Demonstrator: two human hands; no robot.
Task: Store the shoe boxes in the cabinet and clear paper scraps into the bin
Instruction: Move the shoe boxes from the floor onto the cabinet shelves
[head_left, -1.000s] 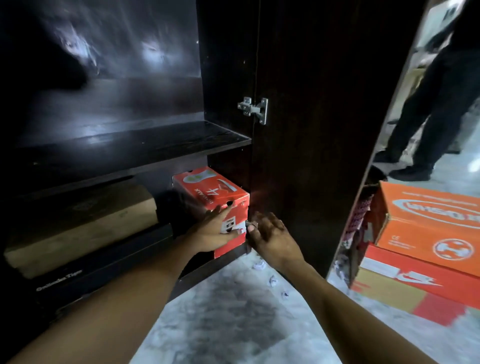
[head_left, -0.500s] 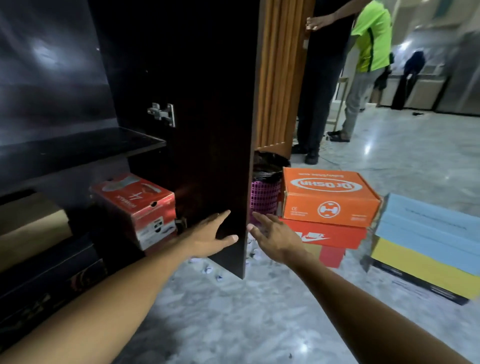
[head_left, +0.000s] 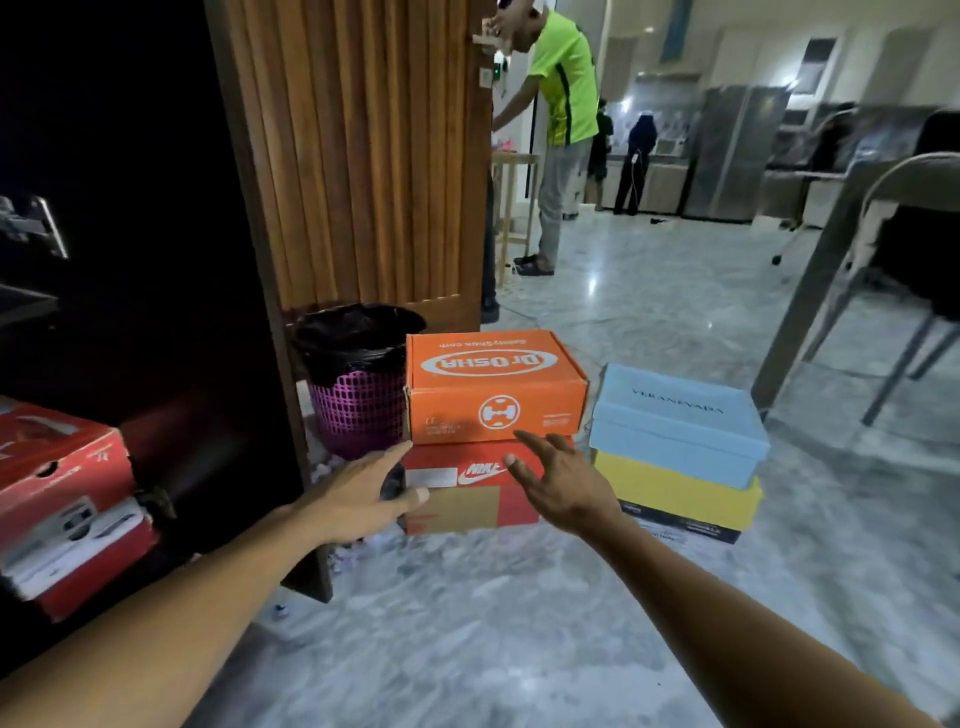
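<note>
An orange shoe box (head_left: 493, 387) sits on top of a red Nike box (head_left: 467, 493) on the marble floor. To their right a light blue box (head_left: 675, 421) is stacked on a yellow box (head_left: 675, 493). My left hand (head_left: 358, 493) and my right hand (head_left: 561, 478) are both open, fingers spread, in front of the red Nike box, holding nothing. A red box (head_left: 62, 499) rests inside the dark cabinet (head_left: 156, 312) at the left. Paper scraps (head_left: 353, 553) lie on the floor by the cabinet door's foot.
A purple bin (head_left: 358, 410) with a black liner stands behind the open cabinet door, left of the orange box. A person in a yellow-green shirt (head_left: 563, 104) stands further back. A folding chair (head_left: 883, 260) is at the right.
My hands have left the red box in the cabinet and swung right toward the floor stack. The view has turned right, bringing the bin and both stacks into sight.
</note>
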